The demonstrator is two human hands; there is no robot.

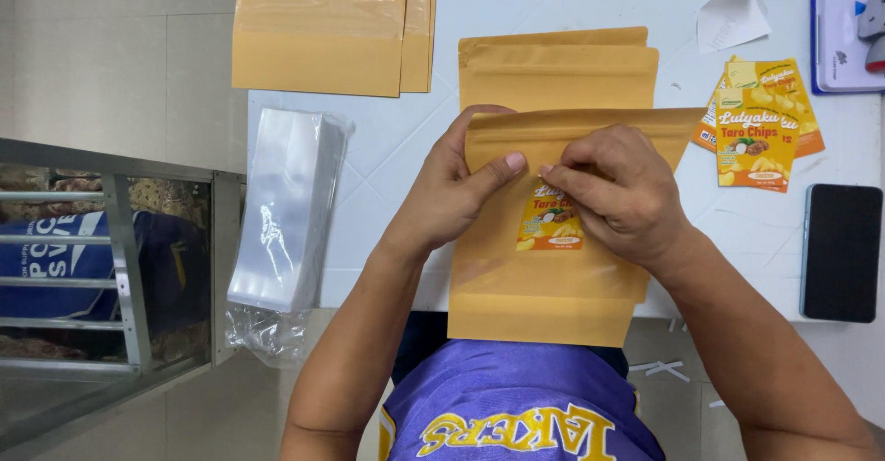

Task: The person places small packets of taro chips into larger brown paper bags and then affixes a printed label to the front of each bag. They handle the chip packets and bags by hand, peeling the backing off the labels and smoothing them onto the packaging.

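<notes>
While both bare hands press on it, the flat tan kraft-paper pouch (544,286) lies at the near edge of the white table (396,147), its bottom hanging over the edge toward the person. The left hand (452,189) grips the pouch's left side near the top, fingers curled behind and thumb flat on the front. The right hand (622,194) pinches the upper edge of a small orange and yellow rectangular sticker label (550,226) against the pouch's front, fingertips just beside the left thumb. At twelve o'clock from the hands, a stack of matching tan pouches (558,69) lies partly under the held one. At nine o'clock sits a bundle of clear plastic bags (286,212). At two o'clock lie loose orange sticker labels (761,120), and at three o'clock a black smartphone (841,251) rests face down. At eleven o'clock lie more tan pouches (323,37), one labelled.
</notes>
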